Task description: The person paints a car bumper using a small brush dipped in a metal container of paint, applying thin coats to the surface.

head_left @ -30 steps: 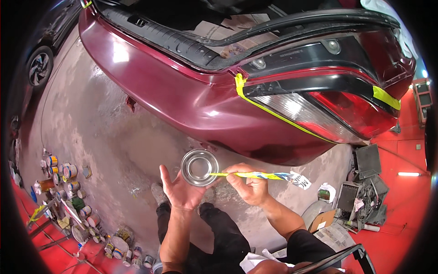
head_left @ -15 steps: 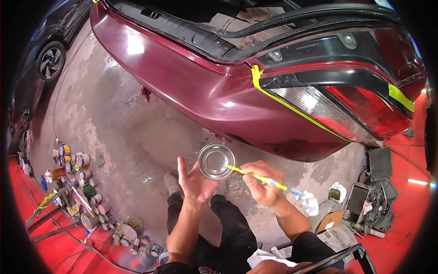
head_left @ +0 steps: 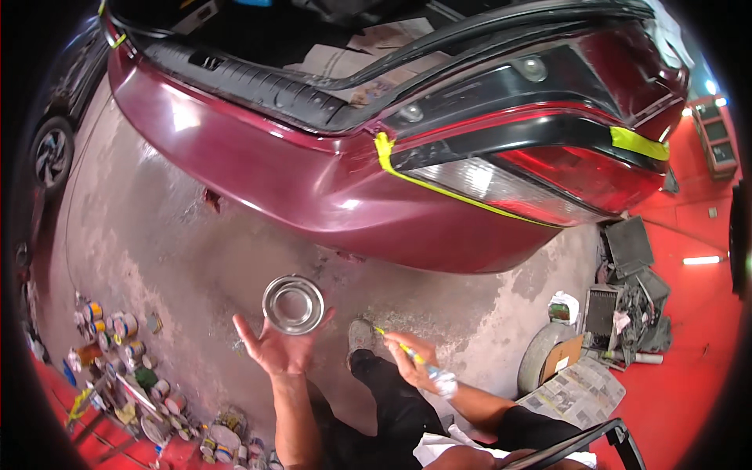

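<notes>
The left hand was palm up, fingers spread, with a round metal bowl resting on it. The right hand, apart from the left, was clamped around 1 thin yellow stick, clear of the bowl. A maroon bumper stood beyond.

- Bumper: glossy maroon, white highlights, 11 o'clock from view centre
- Tail lamp: red plus clear silvery section, 2 o'clock
- Tape: fluorescent yellow, 12 and 2 o'clock
- Bowl: shiny silver, concentric rings, 8 o'clock
- Stick: bright yellow, whitish-blue rear end, 5 o'clock
- Floor: mottled grey-brown, paler patches, 9 o'clock
- Cans: mix of white, yellow, blue, 8 o'clock
- Newspaper: grey-beige, printed blocks, 4 o'clock
- Painted surface: red, 4 o'clock
- Trousers: black, 6 o'clock
</notes>
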Available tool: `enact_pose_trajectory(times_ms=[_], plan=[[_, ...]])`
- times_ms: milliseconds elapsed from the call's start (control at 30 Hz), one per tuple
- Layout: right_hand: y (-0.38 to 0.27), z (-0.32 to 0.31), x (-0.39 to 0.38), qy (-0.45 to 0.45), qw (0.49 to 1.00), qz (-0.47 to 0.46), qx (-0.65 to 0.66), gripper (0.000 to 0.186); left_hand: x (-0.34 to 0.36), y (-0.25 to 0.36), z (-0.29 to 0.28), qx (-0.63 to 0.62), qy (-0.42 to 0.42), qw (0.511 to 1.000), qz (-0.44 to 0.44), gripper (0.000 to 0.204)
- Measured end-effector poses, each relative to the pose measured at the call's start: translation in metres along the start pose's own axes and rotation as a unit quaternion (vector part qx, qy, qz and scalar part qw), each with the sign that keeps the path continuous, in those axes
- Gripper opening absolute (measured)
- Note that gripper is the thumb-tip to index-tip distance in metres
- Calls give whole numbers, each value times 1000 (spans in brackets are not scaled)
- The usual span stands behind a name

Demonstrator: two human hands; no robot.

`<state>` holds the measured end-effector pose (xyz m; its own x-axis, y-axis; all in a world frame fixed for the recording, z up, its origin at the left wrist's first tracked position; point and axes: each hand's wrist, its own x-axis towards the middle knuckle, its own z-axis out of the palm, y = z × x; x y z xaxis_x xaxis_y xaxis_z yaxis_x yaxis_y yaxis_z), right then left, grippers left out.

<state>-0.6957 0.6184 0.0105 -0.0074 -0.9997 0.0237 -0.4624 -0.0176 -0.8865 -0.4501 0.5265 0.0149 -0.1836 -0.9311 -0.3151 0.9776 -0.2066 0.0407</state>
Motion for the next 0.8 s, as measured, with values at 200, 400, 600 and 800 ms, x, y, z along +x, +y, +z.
enact_pose_trajectory(times_ms=[200,400,600,800], plan=[[48,12,-79,-171,981,-6,-92,31,-5,22,-3,19,-32,999,16,93],[-7,20,36,-195,922,-312,-120,37,-23,51,3,59,-107,989,82,93],[-73,41,104,-192,878,-439,-22,38,-46,58,-14,-7,-4,994,111,91],[-101,24,108,-234,924,-301,28,58,-37,35,-22,-17,-23,997,78,94]])
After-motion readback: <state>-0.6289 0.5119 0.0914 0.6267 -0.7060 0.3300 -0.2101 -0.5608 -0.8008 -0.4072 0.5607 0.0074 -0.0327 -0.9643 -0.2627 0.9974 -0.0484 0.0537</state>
